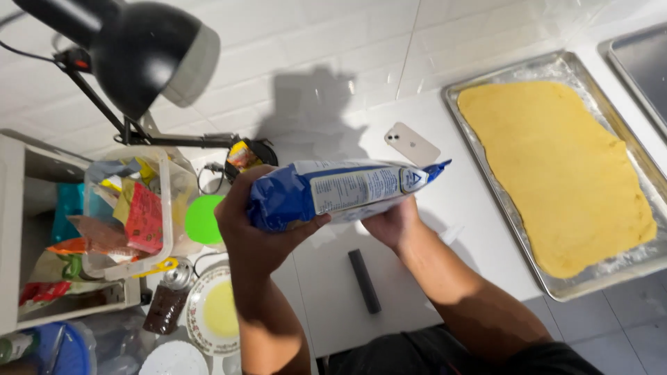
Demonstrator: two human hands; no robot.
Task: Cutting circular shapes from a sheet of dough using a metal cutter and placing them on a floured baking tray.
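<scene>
A blue and white bag (340,191) is held sideways above the white counter. My left hand (253,232) grips its bottom end from below, fingers wrapped around the blue part. My right hand (390,223) supports the bag from underneath near its folded top, mostly hidden behind it. To the right lies a metal baking tray (486,184) dusted with flour, holding a flat rolled sheet of yellow dough (556,173).
A white phone (412,144) lies on the counter behind the bag. A dark grey bar (364,280) lies near my arms. A black desk lamp (149,55) hangs at upper left. A clear bin (165,208) of packets, a green lid (203,219) and patterned plates (198,305) crowd the left.
</scene>
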